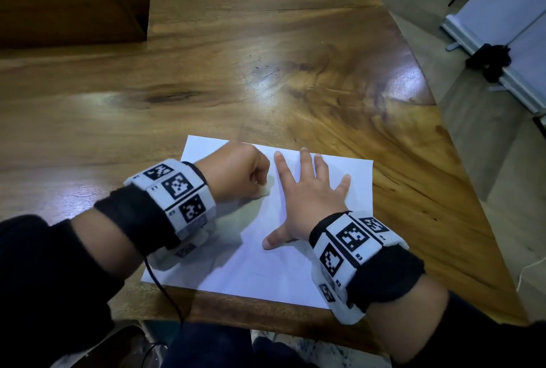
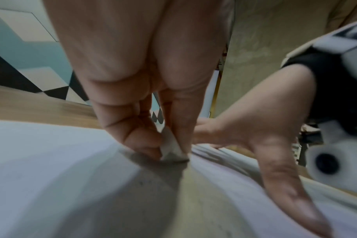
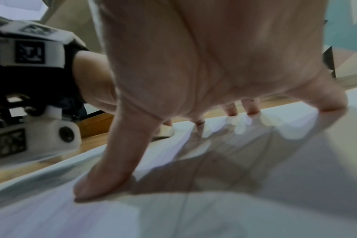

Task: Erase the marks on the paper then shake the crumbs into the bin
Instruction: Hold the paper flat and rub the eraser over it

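Note:
A white sheet of paper [image 1: 295, 273] lies near the front edge of the wooden table [image 1: 266, 78]. My left hand [image 1: 240, 174] pinches a small white eraser [image 2: 171, 149] between thumb and fingers, its tip pressed on the paper [image 2: 41, 161]. In the head view only a sliver of the eraser [image 1: 266, 190] shows under the fist. My right hand [image 1: 307, 190] lies flat on the sheet just right of it, fingers spread and straight. The right wrist view shows the thumb and fingertips [image 3: 231, 111] pressing the paper [image 3: 254, 201]. Faint pencil lines cross the sheet; no bin is in view.
A dark wooden box [image 1: 74, 13] stands at the table's far left. The table edge [image 1: 461, 146] runs diagonally on the right, with floor and a white board stand [image 1: 502, 42] beyond. A black cable [image 1: 165, 293] hangs from my left wrist over the front edge.

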The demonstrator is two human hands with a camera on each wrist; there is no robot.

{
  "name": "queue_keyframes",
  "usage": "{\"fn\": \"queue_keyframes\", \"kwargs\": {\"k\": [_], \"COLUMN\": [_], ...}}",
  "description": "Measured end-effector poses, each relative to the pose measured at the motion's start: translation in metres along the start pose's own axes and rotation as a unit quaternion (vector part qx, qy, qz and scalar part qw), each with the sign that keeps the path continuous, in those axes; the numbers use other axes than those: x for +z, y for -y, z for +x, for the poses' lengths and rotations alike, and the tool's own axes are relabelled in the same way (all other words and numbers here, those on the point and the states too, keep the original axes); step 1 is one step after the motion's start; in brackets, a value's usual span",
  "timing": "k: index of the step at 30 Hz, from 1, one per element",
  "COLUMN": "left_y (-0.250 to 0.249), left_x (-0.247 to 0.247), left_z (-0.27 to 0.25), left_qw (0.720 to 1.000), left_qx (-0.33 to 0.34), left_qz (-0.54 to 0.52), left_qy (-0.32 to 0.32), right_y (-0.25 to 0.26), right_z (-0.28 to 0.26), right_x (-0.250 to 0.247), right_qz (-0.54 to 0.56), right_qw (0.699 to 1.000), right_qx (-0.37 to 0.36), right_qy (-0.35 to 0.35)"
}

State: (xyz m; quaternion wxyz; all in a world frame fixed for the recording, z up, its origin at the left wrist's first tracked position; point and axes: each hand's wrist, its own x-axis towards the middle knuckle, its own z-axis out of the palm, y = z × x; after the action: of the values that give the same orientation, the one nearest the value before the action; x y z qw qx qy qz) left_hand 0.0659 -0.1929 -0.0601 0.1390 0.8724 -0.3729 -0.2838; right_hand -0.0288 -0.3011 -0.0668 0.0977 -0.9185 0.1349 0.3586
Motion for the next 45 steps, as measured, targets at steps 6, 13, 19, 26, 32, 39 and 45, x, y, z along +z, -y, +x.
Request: {"fn": "queue_keyframes", "kwargs": {"k": [6,13,19,26,32,39,45], "left_y": [-0.004,0.001,-0.002,0.013,0.017,0.009,0.002], "left_x": [-0.011,0.0,-0.005,0.011,0.015,-0.017,0.0], "left_z": [0.019,-0.009,0.009,-0.022,-0.023,0.024,0.006], "left_qw": [0.995,0.999,0.996,0.999,0.996,0.991,0.997], "left_qx": [-0.003,0.017,0.0,0.042,-0.017,-0.033,0.009], "left_qz": [-0.008,0.004,0.009,0.019,-0.002,-0.047,-0.028], "left_qy": [-0.096,0.048,-0.09,0.02,-0.083,-0.124,-0.072], "right_y": [0.001,0.0,0.001,0.0,-0.007,-0.004,-0.005], "right_z": [0.0,0.0,-0.002,-0.001,-0.005,-0.006,-0.004], "right_x": [0.001,0.0,-0.001,0.001,0.005,0.003,0.004], "right_qz": [-0.009,-0.003,-0.009,-0.003,0.027,0.007,0.008], "right_qw": [1.0,1.0,1.0,1.0,0.999,1.0,1.0], "right_qx": [0.004,0.001,0.003,0.0,0.001,0.004,0.004], "right_qy": [0.001,0.0,0.003,-0.004,-0.029,-0.022,-0.02]}}
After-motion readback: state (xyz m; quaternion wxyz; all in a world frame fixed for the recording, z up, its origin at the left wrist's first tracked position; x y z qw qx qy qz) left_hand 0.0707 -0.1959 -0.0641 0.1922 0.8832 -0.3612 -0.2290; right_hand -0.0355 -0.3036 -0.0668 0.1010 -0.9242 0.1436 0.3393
